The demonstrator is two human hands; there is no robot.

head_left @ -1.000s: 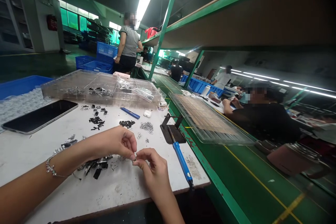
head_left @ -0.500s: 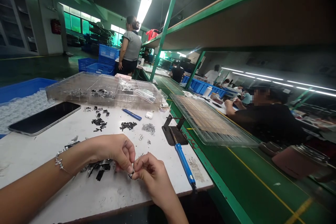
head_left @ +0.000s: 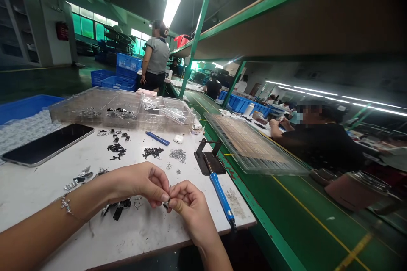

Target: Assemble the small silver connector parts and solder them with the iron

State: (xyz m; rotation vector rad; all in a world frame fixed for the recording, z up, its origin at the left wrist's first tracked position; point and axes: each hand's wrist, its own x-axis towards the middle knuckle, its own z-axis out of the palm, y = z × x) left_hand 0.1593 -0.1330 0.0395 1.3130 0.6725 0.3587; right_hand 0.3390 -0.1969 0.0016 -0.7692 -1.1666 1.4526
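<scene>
Both my hands meet above the front of the white table [head_left: 79, 241]. My left hand [head_left: 154, 184] and my right hand [head_left: 187, 199] pinch a small dark and shiny metal part [head_left: 166, 205] between thumbs and fingertips. Its exact kind is too small to make out, and the fingers cover much of it. Under my left wrist lies a pile of black and silver pieces [head_left: 117, 211], partly hidden by the arm. Beyond the hands are heaps of small black parts [head_left: 152, 152] and tiny silver parts [head_left: 178, 156].
A blue soldering iron [head_left: 222, 197] rests in a black stand [head_left: 210, 161] at the right edge. A phone [head_left: 47, 144], a blue pen-like tool [head_left: 157, 138] and a clear compartment box [head_left: 124, 125] lie farther back. Co-workers sit across the green conveyor [head_left: 286, 216]; one person [head_left: 157, 57] stands behind.
My hands have moved slightly right, still pinching the small part together. The part is turned a little between the fingertips. The whole view has shifted slightly.
</scene>
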